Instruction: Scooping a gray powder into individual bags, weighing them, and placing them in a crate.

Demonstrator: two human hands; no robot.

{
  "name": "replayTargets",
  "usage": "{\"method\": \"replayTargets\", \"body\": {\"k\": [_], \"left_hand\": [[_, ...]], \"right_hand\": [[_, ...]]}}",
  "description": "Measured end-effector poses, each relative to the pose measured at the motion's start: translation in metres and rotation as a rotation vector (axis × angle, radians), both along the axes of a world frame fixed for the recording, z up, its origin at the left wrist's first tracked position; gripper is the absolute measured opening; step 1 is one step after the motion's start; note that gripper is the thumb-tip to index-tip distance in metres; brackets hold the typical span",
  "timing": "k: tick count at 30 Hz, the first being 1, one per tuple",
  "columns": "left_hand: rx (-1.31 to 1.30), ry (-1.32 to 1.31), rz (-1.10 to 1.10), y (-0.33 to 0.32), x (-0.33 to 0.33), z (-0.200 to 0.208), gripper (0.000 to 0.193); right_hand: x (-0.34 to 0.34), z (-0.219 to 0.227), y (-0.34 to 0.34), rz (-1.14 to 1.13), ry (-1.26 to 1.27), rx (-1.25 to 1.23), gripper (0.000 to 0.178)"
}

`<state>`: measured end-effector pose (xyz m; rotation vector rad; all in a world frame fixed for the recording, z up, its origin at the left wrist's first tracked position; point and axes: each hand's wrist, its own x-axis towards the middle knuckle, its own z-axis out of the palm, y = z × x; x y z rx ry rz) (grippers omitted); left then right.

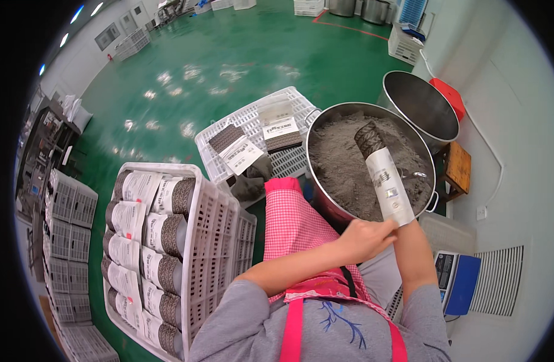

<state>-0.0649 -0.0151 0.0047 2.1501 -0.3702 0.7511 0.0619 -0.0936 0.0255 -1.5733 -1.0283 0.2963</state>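
On my feed, the white-and-brown, tube-shaped pouch (388,184) slants forward-left over the round steel pot (321,202) of grey powder (334,158). My left hand (366,240) pinches its near end; my right hand, roughly along its long axis, is hidden behind it, hold unreadable.

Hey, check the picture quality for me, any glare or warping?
In the head view, white glare patches speckle the green floor; also in the head view, the stacked crates at left bend along the dark fisheye rim, while the long pouch looks fairly sharp.
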Motion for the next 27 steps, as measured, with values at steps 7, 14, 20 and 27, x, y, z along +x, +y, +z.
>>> {"method": "replayTargets", "body": {"k": [7, 14, 20, 27], "left_hand": [[-0.528, 0.111, 0.34, 0.117, 0.041, -0.003, 0.023], [-1.049, 0.393, 0.228, 0.141, 0.021, -0.018, 0.022], [-0.248, 0.503, 0.452, 0.172, -0.023, -0.028, 0.016], [0.207, 0.219, -0.587, 0.086, -0.048, 0.127, 0.046]], "right_hand": [[-0.003, 0.025, -0.001, 0.153, -0.227, -0.246, 0.046], [-0.017, 0.036, -0.044, 0.328, -0.439, -0.518, 0.047], [-0.04, 0.051, -0.056, 0.237, -0.73, -0.377, 0.017], [-0.052, 0.069, -0.031, 0.448, -0.436, -0.575, 0.021]]}}
